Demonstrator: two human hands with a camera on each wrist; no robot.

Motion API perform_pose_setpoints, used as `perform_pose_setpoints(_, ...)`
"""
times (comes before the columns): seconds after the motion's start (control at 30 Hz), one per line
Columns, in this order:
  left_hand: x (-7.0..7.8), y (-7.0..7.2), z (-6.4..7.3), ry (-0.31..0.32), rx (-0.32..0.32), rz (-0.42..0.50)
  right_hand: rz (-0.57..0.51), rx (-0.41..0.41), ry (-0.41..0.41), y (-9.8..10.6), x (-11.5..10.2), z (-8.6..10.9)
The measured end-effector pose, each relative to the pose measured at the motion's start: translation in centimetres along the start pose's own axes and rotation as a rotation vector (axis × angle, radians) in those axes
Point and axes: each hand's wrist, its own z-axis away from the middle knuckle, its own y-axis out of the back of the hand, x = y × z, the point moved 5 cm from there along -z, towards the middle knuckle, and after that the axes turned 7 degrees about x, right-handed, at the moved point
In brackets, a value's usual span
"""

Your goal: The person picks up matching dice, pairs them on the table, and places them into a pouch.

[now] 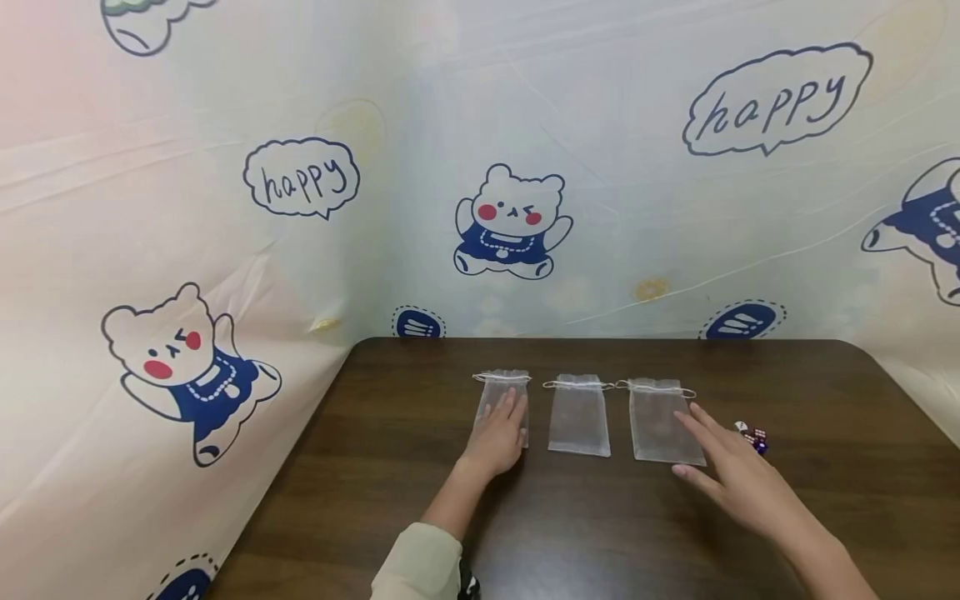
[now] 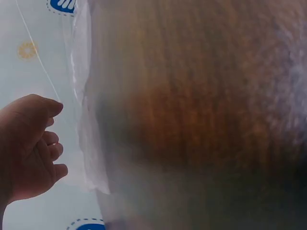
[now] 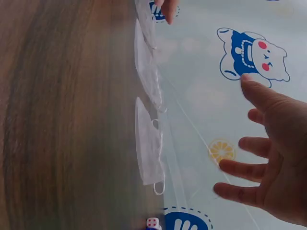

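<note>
Three sheer white drawstring pouches lie in a row on the brown table. My left hand (image 1: pixel 495 437) is over the left pouch (image 1: pixel 491 392), fingers extended toward its drawstring top and covering part of it. In the left wrist view that hand (image 2: pixel 33 148) shows its thumb out and its fingertips loosely bent, gripping nothing. Between the hands lies the middle pouch (image 1: pixel 579 418). My right hand (image 1: pixel 746 479) has its fingers spread at the right edge of the right pouch (image 1: pixel 658 425), holding nothing. Several small dice (image 1: pixel 759 440) sit just beyond its knuckles.
The dark wooden table (image 1: pixel 585 525) ends at a rounded back edge. Behind and beside it hangs a pale cloth (image 1: pixel 622 233) printed with cartoon bears and "happy" bubbles. A light sleeve (image 1: pixel 420 562) covers the left forearm.
</note>
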Motion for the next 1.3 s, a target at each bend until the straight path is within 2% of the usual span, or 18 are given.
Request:
perform_pose_setpoints(0.23, -1.1, -1.1, 0.0, 0.034, 0.010, 0.025, 0.006, -0.074, -0.056, -0.5, 0.8, 0.6)
perform_pose_setpoints(0.43, -1.4, -2.1, -0.2, 0.003, 0.001, 0.040, 0.009, -0.060, -0.076, -0.5, 1.5, 1.3)
perform_pose_setpoints(0.6, -1.7, -2.6, 0.0, 0.021, -0.052, 0.085, 0.013, -0.072, -0.114, -0.9, 2.2, 1.7)
perform_pose_setpoints(0.73, -2.0, -2.6, 0.2, 0.017, -0.052, 0.114, 0.041, -0.054, -0.137, -1.0, 3.2, 1.9)
perform_pose_setpoints(0.9, -2.3, -2.6, 0.2, 0.020, -0.055, 0.135, 0.108, 0.079, -0.147, 0.3, 5.5, 1.7)
perform_pose_setpoints(1.03, -2.2, -2.6, 0.0, 0.005, -0.052, 0.163, 0.141, 0.155, -0.204, 1.9, 7.8, 1.5)
perform_pose_setpoints(1.13, -2.3, -2.7, -0.1, 0.002, -0.041, 0.182, 0.149, 0.149, -0.245, 2.1, 9.6, 1.2)
perform_pose_setpoints(1.3, -2.5, -2.9, -0.1, 0.002, -0.024, 0.193, 0.164, 0.057, -0.298, 1.3, 12.2, 0.7)
